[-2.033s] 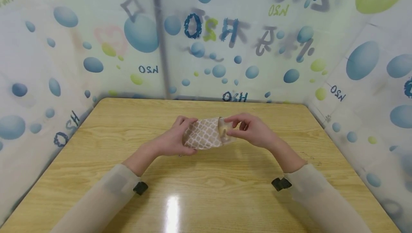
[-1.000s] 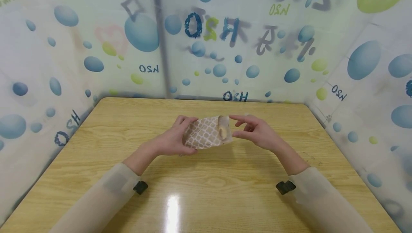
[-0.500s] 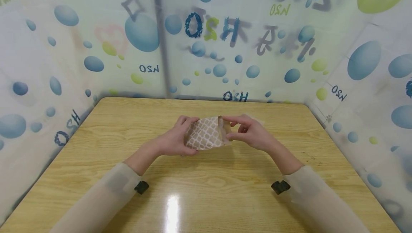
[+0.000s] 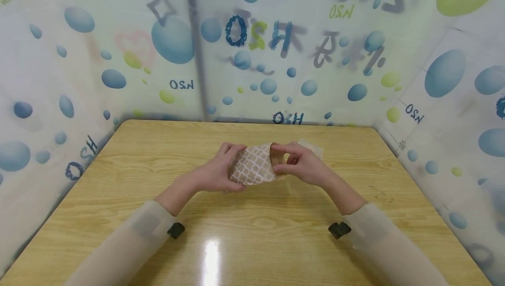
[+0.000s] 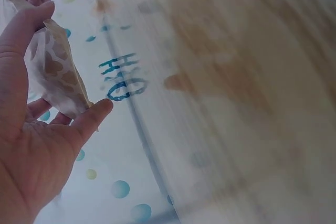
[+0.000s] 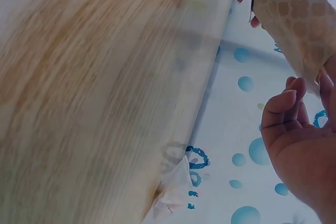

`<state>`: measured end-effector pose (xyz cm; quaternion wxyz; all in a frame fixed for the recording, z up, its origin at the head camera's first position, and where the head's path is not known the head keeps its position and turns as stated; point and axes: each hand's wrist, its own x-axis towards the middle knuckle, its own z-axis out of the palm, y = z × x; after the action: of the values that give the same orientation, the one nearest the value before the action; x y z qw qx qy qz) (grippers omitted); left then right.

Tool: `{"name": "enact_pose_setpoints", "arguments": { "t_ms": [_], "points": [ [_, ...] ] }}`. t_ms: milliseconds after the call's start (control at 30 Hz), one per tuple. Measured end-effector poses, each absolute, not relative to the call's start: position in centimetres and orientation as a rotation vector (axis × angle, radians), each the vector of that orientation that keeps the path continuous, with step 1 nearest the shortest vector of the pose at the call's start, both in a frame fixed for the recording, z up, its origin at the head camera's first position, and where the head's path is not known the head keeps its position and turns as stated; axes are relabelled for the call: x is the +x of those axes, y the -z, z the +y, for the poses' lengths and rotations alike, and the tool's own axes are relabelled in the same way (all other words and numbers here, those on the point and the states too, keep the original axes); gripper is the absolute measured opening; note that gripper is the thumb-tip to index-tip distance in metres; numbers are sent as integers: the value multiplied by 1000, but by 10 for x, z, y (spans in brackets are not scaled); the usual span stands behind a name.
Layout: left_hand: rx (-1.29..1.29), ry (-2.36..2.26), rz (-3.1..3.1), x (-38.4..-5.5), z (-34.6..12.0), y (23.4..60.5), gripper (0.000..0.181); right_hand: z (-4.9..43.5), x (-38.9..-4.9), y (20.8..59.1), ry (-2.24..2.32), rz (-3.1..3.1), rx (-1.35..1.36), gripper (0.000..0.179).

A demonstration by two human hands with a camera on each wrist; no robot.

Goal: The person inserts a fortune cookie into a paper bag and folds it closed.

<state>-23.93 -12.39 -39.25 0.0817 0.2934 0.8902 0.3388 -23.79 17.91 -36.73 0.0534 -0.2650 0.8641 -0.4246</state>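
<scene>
A small tan paper bag (image 4: 252, 164) with a white lattice pattern is held above the table, its mouth facing right. My left hand (image 4: 218, 169) grips its left end, fingers along the upper edge and thumb at the lower edge; the left wrist view shows the same hold on the bag (image 5: 55, 72). At the mouth, my right hand (image 4: 304, 163) holds the bag's rim between index finger and thumb. Its other fingers are curled, as the right hand (image 6: 299, 140) shows in the right wrist view. The bag's inside is mostly hidden by the fingers.
Behind the right hand, a pale, see-through wrapper-like piece (image 4: 311, 147) lies on the wooden table (image 4: 260, 233). A white crumpled piece (image 6: 170, 198) shows low in the right wrist view. Patterned curtains (image 4: 252, 75) stand around the table's back and sides.
The right hand drew away from the bag's mouth, then came back left onto its rim. The pale content seen in the mouth earlier no longer shows. The see-through piece behind the right hand shows more.
</scene>
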Motion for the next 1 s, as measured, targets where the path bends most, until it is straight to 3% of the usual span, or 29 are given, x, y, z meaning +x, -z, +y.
{"name": "enact_pose_setpoints", "arguments": {
  "t_ms": [667, 1000],
  "points": [
    [874, -1023, 2677, -235, -136, 387, 109, 210, -240, 372, 1232, 2652, -726, 46],
    [873, -1050, 2683, -236, -141, 389, 109, 258, -263, 377, 1286, 2687, -446, 42]
  ]
}}
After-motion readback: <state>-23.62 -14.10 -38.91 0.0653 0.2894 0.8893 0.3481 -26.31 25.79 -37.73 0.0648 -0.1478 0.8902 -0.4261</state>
